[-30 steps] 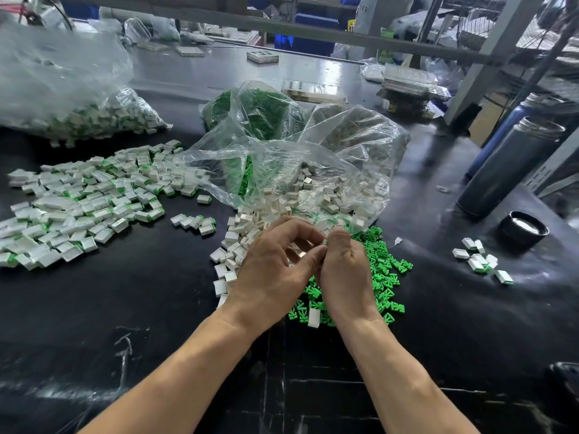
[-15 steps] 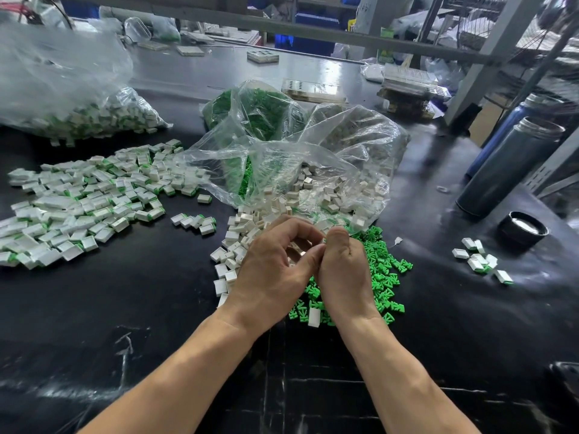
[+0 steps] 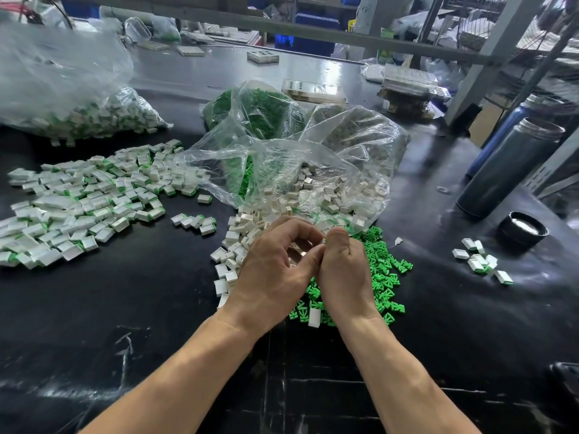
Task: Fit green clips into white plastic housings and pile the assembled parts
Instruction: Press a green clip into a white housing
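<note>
Left hand (image 3: 272, 270) and right hand (image 3: 344, 270): curled, fingertips meeting, held item hidden. Beneath: loose housings (image 3: 233, 242), green clips (image 3: 383, 270). Left on table (image 3: 125, 308): assembled pile (image 3: 84, 198).

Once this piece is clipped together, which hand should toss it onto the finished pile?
Left. The assembled pile lies to the left of the left hand, across bare table. The right hand sits over the green clips and would have to cross over.
</note>
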### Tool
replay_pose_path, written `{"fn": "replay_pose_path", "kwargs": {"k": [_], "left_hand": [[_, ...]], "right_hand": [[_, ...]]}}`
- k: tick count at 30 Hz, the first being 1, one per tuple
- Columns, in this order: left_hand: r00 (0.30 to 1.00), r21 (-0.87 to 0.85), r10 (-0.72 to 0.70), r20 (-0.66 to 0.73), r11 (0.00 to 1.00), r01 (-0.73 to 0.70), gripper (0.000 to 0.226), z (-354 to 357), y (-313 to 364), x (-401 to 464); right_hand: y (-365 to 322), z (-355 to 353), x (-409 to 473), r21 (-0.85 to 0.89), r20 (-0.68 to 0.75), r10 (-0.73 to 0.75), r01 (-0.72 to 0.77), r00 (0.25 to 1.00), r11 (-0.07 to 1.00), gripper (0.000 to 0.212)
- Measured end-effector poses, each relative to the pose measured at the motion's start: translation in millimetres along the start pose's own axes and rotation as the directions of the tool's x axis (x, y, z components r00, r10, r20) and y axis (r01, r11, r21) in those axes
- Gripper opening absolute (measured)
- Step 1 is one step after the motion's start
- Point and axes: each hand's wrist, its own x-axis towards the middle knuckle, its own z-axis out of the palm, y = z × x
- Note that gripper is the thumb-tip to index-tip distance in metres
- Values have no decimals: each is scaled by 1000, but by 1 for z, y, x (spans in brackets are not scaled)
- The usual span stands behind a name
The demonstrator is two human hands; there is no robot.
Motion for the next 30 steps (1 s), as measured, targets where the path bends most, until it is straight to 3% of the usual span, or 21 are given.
{"fn": "replay_pose_path", "kwargs": {"k": [13,16,20,22,26,30], "left_hand": [[1000,-5,-15,0,1000,15,8,0,1,0],[1000,-24,-29,11,999,29,10,0,2,-1],[997,-35,-76,-14,997,75,11,-6,1,0],[996,-39,-84,-39,996,83,11,-9,0,1],[994,-40,-78,-80,996,75,10,-15,0,3],[991,-26,-67,-112,998,65,13,-20,-3,5]], "right_hand": [[7,1,2,57,-40,-7,9,999,998,60],[6,0,-1,148,16,15,-18,1000,989,56],[6,-7,-4,79,6,-14,14,1000,997,71],[5,-13,-3,65,-35,-92,94,995,993,62],[1,-20,0,115,-10,-243,242,970,963,18],[1,-20,-2,71,44,-302,299,952,952,5]]}}
